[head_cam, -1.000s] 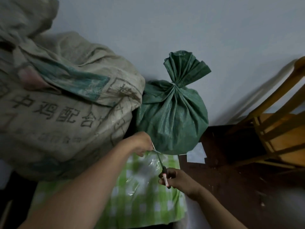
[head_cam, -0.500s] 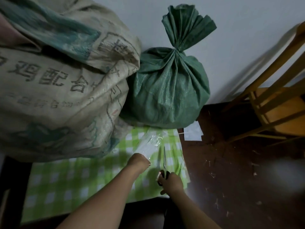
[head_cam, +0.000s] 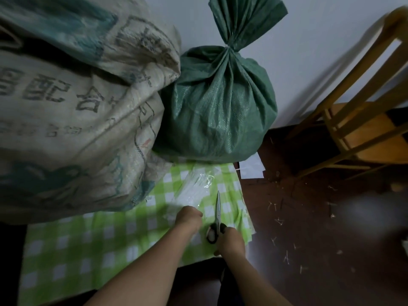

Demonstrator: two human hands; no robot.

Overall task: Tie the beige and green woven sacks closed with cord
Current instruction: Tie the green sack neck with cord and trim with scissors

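A green woven sack (head_cam: 218, 111) stands upright at the far right corner of a green-checked tablecloth (head_cam: 92, 244), its cinched neck pointing up, pressed against a larger beige woven sack (head_cam: 72, 107) at the left. Near the front edge, the right hand (head_cam: 230, 241) grips scissors (head_cam: 217, 217), blades pointing away; the left hand (head_cam: 189, 218) is curled at a clear plastic packet (head_cam: 194, 186).

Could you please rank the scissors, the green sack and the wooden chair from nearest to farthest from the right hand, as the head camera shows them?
From the right hand:
1. Scissors: at the hand itself, blades pointing away over the checked cloth.
2. Green sack: ahead, standing against the wall.
3. Wooden chair: farthest, off to the right on the floor.
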